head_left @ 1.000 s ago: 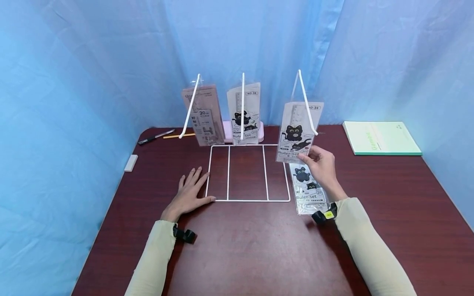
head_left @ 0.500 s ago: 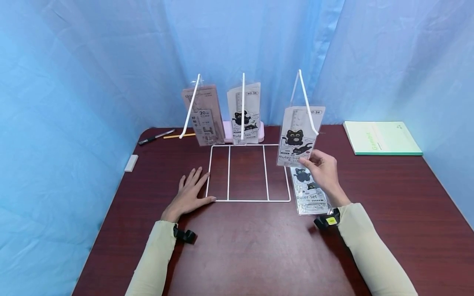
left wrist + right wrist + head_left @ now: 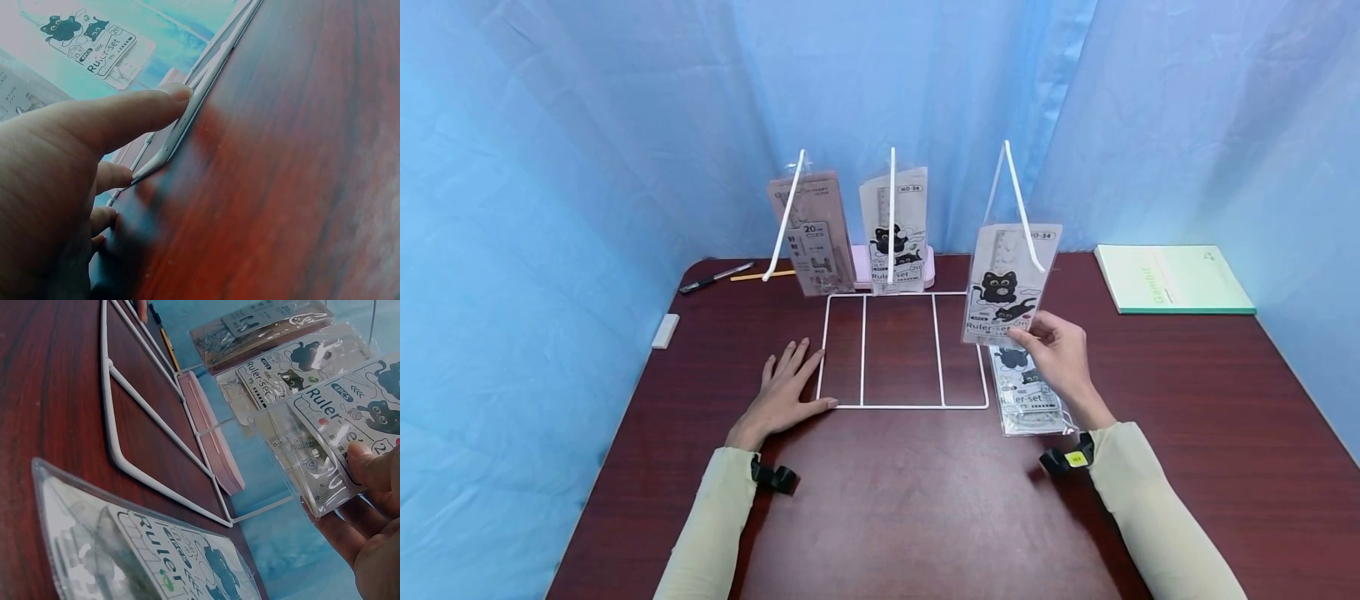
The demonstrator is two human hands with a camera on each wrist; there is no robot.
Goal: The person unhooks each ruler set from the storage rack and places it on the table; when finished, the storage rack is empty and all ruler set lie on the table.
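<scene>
My right hand (image 3: 1056, 354) pinches the lower right corner of a clear-packed ruler set (image 3: 1000, 292) with black cats on its card, thumb in front and fingers behind. This pack hangs upright and overlaps the right-hand hook (image 3: 1024, 208) of a white wire rack (image 3: 902, 407). Another cat ruler set (image 3: 1028, 408) lies on the table below that hand. At the rack's left front corner, my left hand (image 3: 784, 390) rests with fingers spread; in the left wrist view its thumb (image 3: 150, 109) touches the wire frame.
A pink ruler set (image 3: 812, 242) hangs on the left hook, a cat ruler set (image 3: 895, 229) on the middle one. A pink case (image 3: 927, 268) lies behind the rack. Around are a pen (image 3: 715, 277), pencil (image 3: 763, 275), white eraser (image 3: 666, 331) and green notebook (image 3: 1176, 279).
My right hand has drawn the held ruler set a little down, toward me and slightly right, covering more of the pack on the table. The left hand has stayed still.
</scene>
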